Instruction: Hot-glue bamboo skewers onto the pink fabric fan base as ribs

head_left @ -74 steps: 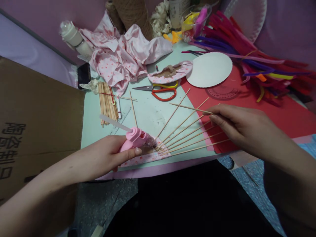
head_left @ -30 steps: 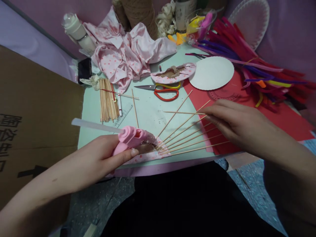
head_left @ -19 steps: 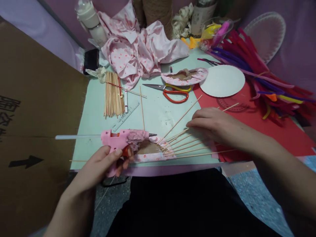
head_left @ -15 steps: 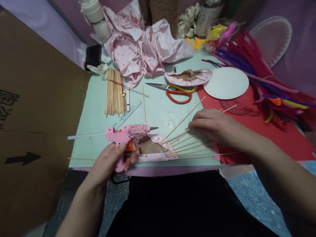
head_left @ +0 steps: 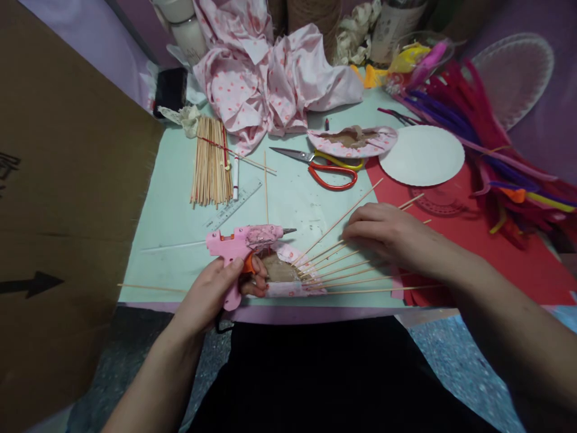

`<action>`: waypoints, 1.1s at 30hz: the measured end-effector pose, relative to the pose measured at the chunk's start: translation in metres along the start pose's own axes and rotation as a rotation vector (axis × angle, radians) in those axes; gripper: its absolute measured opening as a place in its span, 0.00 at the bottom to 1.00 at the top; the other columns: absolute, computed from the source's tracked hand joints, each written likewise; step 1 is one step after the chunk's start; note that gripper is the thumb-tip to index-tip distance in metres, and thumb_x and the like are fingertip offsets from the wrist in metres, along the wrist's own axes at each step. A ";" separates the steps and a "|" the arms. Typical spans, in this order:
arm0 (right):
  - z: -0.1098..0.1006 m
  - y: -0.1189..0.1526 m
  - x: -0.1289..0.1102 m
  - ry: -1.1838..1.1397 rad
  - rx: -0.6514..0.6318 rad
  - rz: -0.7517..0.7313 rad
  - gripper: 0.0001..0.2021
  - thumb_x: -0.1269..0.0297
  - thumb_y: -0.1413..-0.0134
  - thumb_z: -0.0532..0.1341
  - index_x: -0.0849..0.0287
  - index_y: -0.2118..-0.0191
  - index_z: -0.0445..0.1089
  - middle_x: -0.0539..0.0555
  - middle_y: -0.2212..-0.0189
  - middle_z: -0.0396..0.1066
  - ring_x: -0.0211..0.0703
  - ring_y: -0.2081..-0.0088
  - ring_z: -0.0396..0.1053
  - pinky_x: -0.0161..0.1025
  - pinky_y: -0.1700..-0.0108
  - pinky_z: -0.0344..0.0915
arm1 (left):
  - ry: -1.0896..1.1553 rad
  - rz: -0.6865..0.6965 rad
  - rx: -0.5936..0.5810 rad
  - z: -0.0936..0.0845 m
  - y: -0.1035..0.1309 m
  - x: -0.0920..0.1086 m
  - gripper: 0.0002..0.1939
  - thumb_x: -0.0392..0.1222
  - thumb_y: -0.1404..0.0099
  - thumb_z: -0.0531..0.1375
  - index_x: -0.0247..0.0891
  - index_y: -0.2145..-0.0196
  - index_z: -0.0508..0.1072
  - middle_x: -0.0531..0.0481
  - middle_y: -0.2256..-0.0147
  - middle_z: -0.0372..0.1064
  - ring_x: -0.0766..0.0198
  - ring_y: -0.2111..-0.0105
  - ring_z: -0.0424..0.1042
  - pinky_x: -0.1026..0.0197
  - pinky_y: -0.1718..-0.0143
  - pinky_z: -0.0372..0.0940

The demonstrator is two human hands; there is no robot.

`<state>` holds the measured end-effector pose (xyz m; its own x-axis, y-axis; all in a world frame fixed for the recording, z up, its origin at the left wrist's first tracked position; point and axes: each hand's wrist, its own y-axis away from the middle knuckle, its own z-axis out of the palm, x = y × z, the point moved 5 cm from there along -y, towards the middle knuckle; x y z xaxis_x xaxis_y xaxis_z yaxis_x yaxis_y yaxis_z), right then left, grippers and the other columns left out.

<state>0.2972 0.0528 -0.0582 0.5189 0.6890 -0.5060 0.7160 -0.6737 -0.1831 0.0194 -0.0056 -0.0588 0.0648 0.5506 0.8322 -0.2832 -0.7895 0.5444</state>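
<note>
My left hand (head_left: 220, 282) is wrapped round the handle of a pink hot glue gun (head_left: 243, 240), its metal nozzle pointing right. A glue stick (head_left: 174, 246) juts from the gun's back. Just beneath the gun lies a cardboard piece (head_left: 280, 269) edged with pink dotted fabric, partly covered by my left fingers. Several thin wooden sticks (head_left: 347, 279) fan out rightward from that piece. My right hand (head_left: 383, 234) is closed over the upper sticks, fingertips pinched on a wooden stick; the exact grip is partly hidden under the hand.
Beyond my hands lie scissors (head_left: 333, 171), a bundle of wooden sticks (head_left: 211, 165), a ruler (head_left: 237, 204) and a marker (head_left: 235, 177). A second fabric-edged piece (head_left: 356, 141) and a white paper plate (head_left: 422, 155) lie farther right. Crumpled pink fabric (head_left: 288, 84), pipe cleaners (head_left: 487, 138) and a cardboard box (head_left: 67, 210) surround the work surface.
The glue gun and my left hand have shifted slightly right. My right hand stays over the sticks. The whole view has moved a little.
</note>
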 end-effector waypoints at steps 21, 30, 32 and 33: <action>0.008 -0.005 0.009 -0.072 -0.029 -0.026 0.12 0.69 0.33 0.53 0.58 0.61 0.74 0.57 0.63 0.73 0.43 0.61 0.68 0.41 0.60 0.63 | 0.209 -0.011 0.091 0.008 0.001 -0.001 0.19 0.53 0.36 0.64 0.32 0.62 0.81 0.37 0.52 0.79 0.47 0.52 0.78 0.50 0.49 0.73; 0.007 -0.009 0.004 -0.003 -0.051 -0.041 0.13 0.69 0.33 0.52 0.59 0.61 0.75 0.58 0.64 0.73 0.43 0.63 0.67 0.41 0.61 0.60 | 0.244 0.002 0.028 0.014 0.003 -0.006 0.16 0.49 0.34 0.64 0.32 0.59 0.82 0.35 0.50 0.78 0.43 0.45 0.74 0.45 0.42 0.68; 0.007 -0.009 0.004 0.008 -0.060 -0.041 0.13 0.69 0.33 0.52 0.60 0.59 0.75 0.58 0.63 0.73 0.43 0.62 0.66 0.41 0.60 0.60 | 0.240 0.015 0.034 0.014 0.003 -0.007 0.17 0.49 0.33 0.63 0.31 0.58 0.82 0.35 0.50 0.78 0.43 0.46 0.74 0.46 0.43 0.69; 0.007 -0.009 0.003 0.010 -0.066 -0.038 0.13 0.70 0.33 0.52 0.60 0.58 0.75 0.58 0.63 0.73 0.44 0.62 0.66 0.42 0.59 0.60 | 0.241 0.014 0.036 0.014 0.004 -0.007 0.17 0.50 0.33 0.63 0.31 0.59 0.82 0.35 0.50 0.78 0.42 0.46 0.74 0.46 0.43 0.69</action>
<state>0.2891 0.0588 -0.0641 0.4955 0.7166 -0.4908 0.7641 -0.6283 -0.1460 0.0311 -0.0165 -0.0614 -0.1705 0.5850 0.7929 -0.2475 -0.8044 0.5402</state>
